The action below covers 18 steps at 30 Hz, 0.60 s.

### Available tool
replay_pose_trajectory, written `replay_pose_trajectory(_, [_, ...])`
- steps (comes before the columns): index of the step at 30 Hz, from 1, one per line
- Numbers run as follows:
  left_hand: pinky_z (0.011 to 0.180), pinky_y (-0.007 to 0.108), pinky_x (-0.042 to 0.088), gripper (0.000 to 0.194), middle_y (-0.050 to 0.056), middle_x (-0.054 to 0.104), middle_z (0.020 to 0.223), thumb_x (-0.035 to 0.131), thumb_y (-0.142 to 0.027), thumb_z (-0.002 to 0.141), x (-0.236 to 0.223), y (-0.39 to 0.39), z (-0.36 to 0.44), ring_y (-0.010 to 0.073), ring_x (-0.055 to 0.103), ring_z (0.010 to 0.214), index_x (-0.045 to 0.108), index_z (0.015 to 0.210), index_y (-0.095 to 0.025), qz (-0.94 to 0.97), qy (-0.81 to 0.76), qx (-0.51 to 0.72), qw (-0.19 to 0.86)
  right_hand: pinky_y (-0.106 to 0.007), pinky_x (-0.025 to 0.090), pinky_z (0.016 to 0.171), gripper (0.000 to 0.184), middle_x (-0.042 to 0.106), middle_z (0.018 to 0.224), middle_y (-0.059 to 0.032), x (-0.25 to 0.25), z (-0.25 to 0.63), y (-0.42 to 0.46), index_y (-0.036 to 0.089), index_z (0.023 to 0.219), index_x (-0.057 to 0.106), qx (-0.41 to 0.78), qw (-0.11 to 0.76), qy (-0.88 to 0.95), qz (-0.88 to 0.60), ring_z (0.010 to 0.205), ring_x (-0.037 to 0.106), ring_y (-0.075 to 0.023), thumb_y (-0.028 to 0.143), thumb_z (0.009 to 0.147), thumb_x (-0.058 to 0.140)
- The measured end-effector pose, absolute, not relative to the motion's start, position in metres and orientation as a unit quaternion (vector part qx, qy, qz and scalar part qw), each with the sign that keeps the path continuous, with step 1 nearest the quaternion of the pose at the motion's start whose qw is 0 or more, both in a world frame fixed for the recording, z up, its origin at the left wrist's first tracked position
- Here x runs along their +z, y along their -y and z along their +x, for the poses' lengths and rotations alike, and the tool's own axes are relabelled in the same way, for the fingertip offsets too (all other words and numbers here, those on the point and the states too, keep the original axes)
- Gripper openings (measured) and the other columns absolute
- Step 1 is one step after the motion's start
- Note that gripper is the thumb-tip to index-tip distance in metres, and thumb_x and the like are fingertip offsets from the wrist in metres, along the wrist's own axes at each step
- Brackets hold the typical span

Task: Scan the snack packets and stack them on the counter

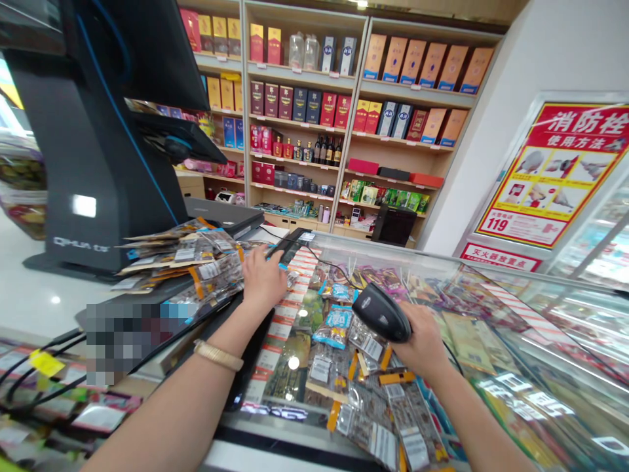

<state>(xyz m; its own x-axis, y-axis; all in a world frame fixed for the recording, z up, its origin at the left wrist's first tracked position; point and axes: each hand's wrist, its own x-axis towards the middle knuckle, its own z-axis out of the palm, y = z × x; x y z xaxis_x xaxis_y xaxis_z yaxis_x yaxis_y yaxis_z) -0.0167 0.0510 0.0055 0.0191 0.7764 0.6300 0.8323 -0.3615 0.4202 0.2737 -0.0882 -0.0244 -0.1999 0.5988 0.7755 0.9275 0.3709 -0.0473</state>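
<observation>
My right hand (422, 337) grips a black handheld barcode scanner (383, 313), its head pointing left above the glass counter. Beneath it lie several clear snack packets with orange edges and white labels (383, 446), and blue-and-white packets (338, 320) sit just left of the scanner. My left hand (265, 278) is beside a stacked pile of similar snack packets (196, 252), its fingers stretched out and apart near a dark strip at the counter's edge. Whether its fingertips touch a packet is hard to see. A gold-coloured bracelet (217, 355) is on my left wrist.
A large black checkout terminal (108, 151) stands at the left. The glass-topped display counter (491, 314) holds more packaged goods under its top. The scanner's cable (324, 262) crosses the glass. Shelves of boxed bottles (304, 105) line the back; a red fire-hydrant poster (555, 170) hangs right.
</observation>
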Motion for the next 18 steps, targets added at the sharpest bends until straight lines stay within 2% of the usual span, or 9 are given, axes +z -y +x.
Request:
replay_pose_trajectory(2, [0.101, 0.047, 0.043, 0.039, 0.017, 0.063, 0.121, 0.058, -0.024, 0.077, 0.003, -0.048, -0.009, 0.0307, 0.059, 0.112, 0.066, 0.115, -0.016, -0.785, 0.471, -0.396, -0.075, -0.032, 0.039, 0.068, 0.021, 0.067, 0.08, -0.0054, -0.024, 0.274, 0.088, 0.019, 0.091, 0.062, -0.226, 0.37, 0.741, -0.513, 0.074, 0.061, -0.0207, 0.026, 0.074, 0.052])
replay_pose_trajectory(4, [0.089, 0.039, 0.051, 0.043, 0.011, 0.068, 0.111, 0.065, -0.032, 0.074, 0.0, -0.041, 0.0, 0.0244, 0.066, 0.093, 0.066, 0.115, -0.019, -0.846, 0.361, -0.342, -0.194, -0.032, 0.039, 0.067, 0.021, 0.067, 0.079, -0.0049, -0.024, 0.274, 0.088, 0.019, 0.091, 0.062, -0.228, 0.372, 0.74, -0.513, 0.074, 0.061, -0.0206, 0.027, 0.074, 0.052])
replay_pose_trajectory(6, [0.089, 0.036, 0.051, 0.056, 0.01, 0.068, 0.116, 0.076, -0.036, 0.064, -0.005, -0.032, 0.008, 0.0243, 0.066, 0.097, 0.066, 0.118, -0.022, -0.883, 0.275, -0.273, -0.263, -0.032, 0.038, 0.067, 0.02, 0.066, 0.077, -0.0045, -0.023, 0.274, 0.088, 0.019, 0.089, 0.062, -0.229, 0.371, 0.739, -0.514, 0.072, 0.06, -0.0202, 0.027, 0.075, 0.051])
replay_pose_trajectory(8, [0.097, 0.036, 0.047, 0.07, 0.011, 0.063, 0.126, 0.083, -0.036, 0.054, -0.009, -0.023, 0.013, 0.0271, 0.062, 0.111, 0.065, 0.121, -0.023, -0.906, 0.23, -0.213, -0.284, -0.032, 0.038, 0.066, 0.019, 0.065, 0.075, -0.0041, -0.023, 0.273, 0.088, 0.019, 0.088, 0.062, -0.228, 0.368, 0.738, -0.517, 0.072, 0.059, -0.02, 0.028, 0.076, 0.051])
replay_pose_trajectory(10, [0.103, 0.036, 0.042, 0.075, 0.011, 0.059, 0.133, 0.085, -0.035, 0.05, -0.012, -0.017, 0.016, 0.0283, 0.059, 0.118, 0.065, 0.121, -0.024, -0.913, 0.226, -0.187, -0.285, -0.032, 0.038, 0.066, 0.018, 0.065, 0.076, -0.0044, -0.022, 0.273, 0.088, 0.019, 0.089, 0.062, -0.227, 0.366, 0.738, -0.52, 0.072, 0.06, -0.0201, 0.029, 0.077, 0.052])
replay_pose_trajectory(12, [0.103, 0.036, 0.042, 0.069, 0.01, 0.061, 0.132, 0.084, -0.033, 0.052, -0.013, -0.015, 0.016, 0.0276, 0.06, 0.117, 0.067, 0.119, -0.024, -0.909, 0.235, -0.197, -0.283, -0.032, 0.039, 0.067, 0.018, 0.066, 0.077, -0.0047, -0.022, 0.273, 0.088, 0.019, 0.089, 0.062, -0.225, 0.366, 0.736, -0.523, 0.074, 0.06, -0.0205, 0.029, 0.077, 0.053])
replay_pose_trajectory(14, [0.102, 0.034, 0.043, 0.055, 0.008, 0.067, 0.125, 0.079, -0.029, 0.059, -0.011, -0.017, 0.016, 0.026, 0.062, 0.114, 0.07, 0.113, -0.024, -0.902, 0.225, -0.229, -0.288, -0.032, 0.038, 0.067, 0.019, 0.066, 0.077, -0.0047, -0.022, 0.273, 0.088, 0.02, 0.09, 0.062, -0.222, 0.367, 0.735, -0.525, 0.074, 0.06, -0.0205, 0.03, 0.077, 0.053])
replay_pose_trajectory(18, [0.079, 0.03, 0.052, 0.023, 0.001, 0.076, 0.086, 0.062, -0.031, 0.076, -0.005, -0.026, 0.015, 0.0219, 0.07, 0.084, 0.074, 0.094, -0.024, -0.868, 0.244, -0.282, -0.327, -0.032, 0.038, 0.067, 0.02, 0.065, 0.076, -0.0047, -0.023, 0.274, 0.088, 0.019, 0.091, 0.062, -0.218, 0.371, 0.735, -0.524, 0.073, 0.059, -0.0204, 0.031, 0.079, 0.053])
